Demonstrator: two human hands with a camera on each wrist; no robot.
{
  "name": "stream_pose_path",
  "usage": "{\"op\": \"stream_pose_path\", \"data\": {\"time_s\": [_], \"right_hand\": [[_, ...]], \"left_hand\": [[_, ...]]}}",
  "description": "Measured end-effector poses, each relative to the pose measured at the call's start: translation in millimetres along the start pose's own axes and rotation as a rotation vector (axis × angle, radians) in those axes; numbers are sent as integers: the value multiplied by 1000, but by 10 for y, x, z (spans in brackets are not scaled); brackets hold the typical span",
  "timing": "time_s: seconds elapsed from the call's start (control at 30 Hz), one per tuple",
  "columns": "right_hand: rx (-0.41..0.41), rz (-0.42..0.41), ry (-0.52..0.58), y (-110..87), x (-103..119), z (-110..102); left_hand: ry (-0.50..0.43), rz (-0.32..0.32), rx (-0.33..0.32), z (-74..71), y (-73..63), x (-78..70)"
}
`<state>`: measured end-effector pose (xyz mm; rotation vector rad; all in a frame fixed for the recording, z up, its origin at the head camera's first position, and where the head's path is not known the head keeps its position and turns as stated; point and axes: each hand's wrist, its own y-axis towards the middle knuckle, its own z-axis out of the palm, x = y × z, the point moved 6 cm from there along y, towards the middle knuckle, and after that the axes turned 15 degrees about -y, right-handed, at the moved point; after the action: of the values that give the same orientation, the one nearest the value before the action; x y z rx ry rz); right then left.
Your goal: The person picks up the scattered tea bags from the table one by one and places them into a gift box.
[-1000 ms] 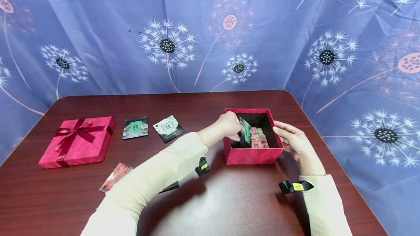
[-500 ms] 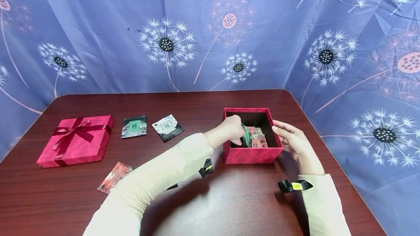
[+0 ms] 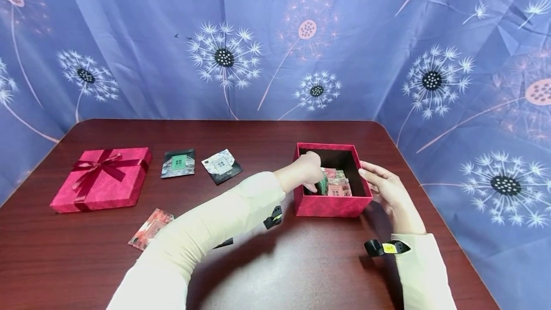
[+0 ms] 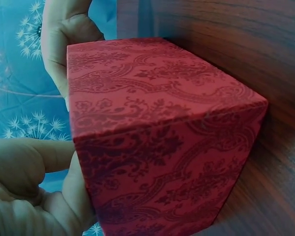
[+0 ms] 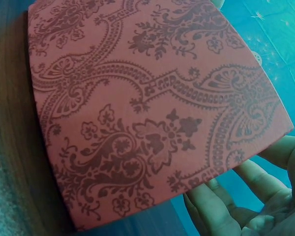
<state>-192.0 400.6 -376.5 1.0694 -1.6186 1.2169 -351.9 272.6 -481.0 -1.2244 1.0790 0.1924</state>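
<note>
A red patterned gift box [image 3: 329, 207] stands uncovered on the right half of the table. My left hand [image 3: 306, 170] reaches over its left side and pinches a dark green printed packet [image 3: 322, 183], lowered inside, partly hidden behind the fingers. Beside it in the box lie several pink and red packets [image 3: 338, 187]. My right hand [image 3: 386, 189] holds the box's right wall, thumb at the rim and fingers along the outside. The left wrist view shows the box's outer walls with my left hand [image 4: 34, 189] at the rim; the right wrist view shows my right hand [image 5: 258, 196] beside the near corner.
A red lid with a ribbon bow [image 3: 103, 178] lies at the left. Behind my left arm are a green-labelled packet [image 3: 178, 163] and a white and black packet [image 3: 221, 166]. A red packet [image 3: 150, 228] and a dark packet [image 3: 225, 243] are partly covered by the sleeve.
My left hand has moved slightly right and down, taking the green packet deeper into the box beside the red ones. The right hand keeps its place on the box.
</note>
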Motion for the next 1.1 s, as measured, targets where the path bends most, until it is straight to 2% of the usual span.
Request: {"op": "stream_pose_path", "data": {"time_s": [0.03, 0.07, 0.17, 0.2, 0.27, 0.3, 0.4, 0.53, 0.7, 0.83, 0.97, 1.1], "right_hand": [[0, 0, -4, 1, -7, 3], [-1, 0, -10, 1, -12, 4], [-2, 0, -21, 2, -20, 10], [-3, 1, -18, 2, -20, 12], [-1, 4, -11, 1, -17, 20], [0, 4, -4, 0, -15, 23], [0, 4, 16, -3, -6, 25], [3, 0, 27, -6, 3, 23], [10, -10, 36, -5, 8, 19], [15, -14, 49, -3, 8, 17], [21, -17, 63, -7, 14, 13], [22, -15, 60, -8, 12, 22]], "left_hand": [[135, 24, -28, 0, -404, -73], [228, 81, -22, -10, -621, -145], [419, 180, -10, -48, -1281, -317], [494, 234, -20, -57, -1507, -378], [528, 250, -19, -91, -1752, -429], [532, 255, -16, -107, -1833, -445], [546, 253, -14, -153, -1935, -481], [529, 262, -22, -225, -1925, -496], [455, 331, -62, -359, -1947, -479], [385, 445, -96, -493, -2029, -466], [446, 602, -189, -642, -2156, -447], [499, 683, -267, -796, -2238, -381]]}}
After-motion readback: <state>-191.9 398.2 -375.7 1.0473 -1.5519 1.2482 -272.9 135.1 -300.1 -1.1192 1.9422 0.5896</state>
